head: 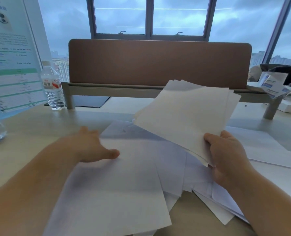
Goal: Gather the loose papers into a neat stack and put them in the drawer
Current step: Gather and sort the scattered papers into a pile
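— Below the brown desk divider (160,63), what are you holding?

— Your right hand (226,157) pinches the near corner of a small sheaf of white sheets (185,114), thumb on top, raised and tilted toward the divider, edges fanned out of line. Your left hand (93,147) lies spread, fingers straight, on the loose papers (117,181) scattered over the desk (22,138) nearer you than the divider.

— How will they handle?

— Probably light, limp and slippery; sheets slide apart. Take them by an edge, flat fingers beneath, then tap edges level. No drawer shows.
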`<state>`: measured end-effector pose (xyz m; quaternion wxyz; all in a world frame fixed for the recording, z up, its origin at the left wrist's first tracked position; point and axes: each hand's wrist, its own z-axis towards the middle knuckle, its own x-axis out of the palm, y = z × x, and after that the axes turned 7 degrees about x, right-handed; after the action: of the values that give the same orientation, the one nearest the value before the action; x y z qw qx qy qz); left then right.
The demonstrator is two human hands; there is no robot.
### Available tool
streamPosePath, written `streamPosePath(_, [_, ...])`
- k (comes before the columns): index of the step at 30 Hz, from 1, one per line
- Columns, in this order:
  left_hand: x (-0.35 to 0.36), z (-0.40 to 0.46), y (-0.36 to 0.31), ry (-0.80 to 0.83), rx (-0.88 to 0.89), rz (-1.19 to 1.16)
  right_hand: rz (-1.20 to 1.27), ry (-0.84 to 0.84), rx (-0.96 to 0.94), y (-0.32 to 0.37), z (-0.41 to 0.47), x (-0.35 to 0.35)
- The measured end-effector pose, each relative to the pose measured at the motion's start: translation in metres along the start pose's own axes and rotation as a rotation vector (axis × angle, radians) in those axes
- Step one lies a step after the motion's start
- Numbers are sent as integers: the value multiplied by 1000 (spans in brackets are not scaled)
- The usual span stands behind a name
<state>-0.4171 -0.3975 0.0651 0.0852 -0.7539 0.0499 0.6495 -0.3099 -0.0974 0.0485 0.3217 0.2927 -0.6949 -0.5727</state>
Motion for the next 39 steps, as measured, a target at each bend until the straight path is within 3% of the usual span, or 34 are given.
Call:
streamPosePath(3, [-10,0,14,76,-126,32,-7,4,-7,-2,1,0])
streamPosePath(6, [-8,0,15,65,-126,-68,-16,14,-6,-4,0,2])
streamPosePath(9, [-7,-1,10,0,-104,-161,-26,20,-12,-3,-1,3])
streamPosePath(13, [-6,0,-3,-206,-61,-332,-39,27,-20,-3,-3,2])
streamPosePath(16, [-5,6,-5,-377,-35,-604,-40,61,-7,-2,-4,0])
streamPosePath(19, [-2,11,-9,-434,-5,-943,-98,141,-5,-3,-6,1])
streamPosePath(21, [2,11,-15,-375,3,-1195,-159,209,-25,-6,-7,4])
streamPosePath(25, [5,7,-26,-103,53,-1662,-433,263,-136,-15,-10,8])
streamPosePath(28, [7,2,-34,-43,132,-1567,-560,276,-171,-16,-15,10])
streamPosePath(31, [15,2,-37,-178,181,-1216,-576,272,-173,-16,-17,11])
streamPosePath(33, [16,3,-38,-290,174,-1117,-567,241,-173,-15,-18,11])
streamPosePath(36, [11,4,-35,-438,148,-1297,-474,213,-162,-11,-20,12])
streamPosePath(39, [7,4,-35,-478,177,-1530,-322,273,-46,-10,-17,10])
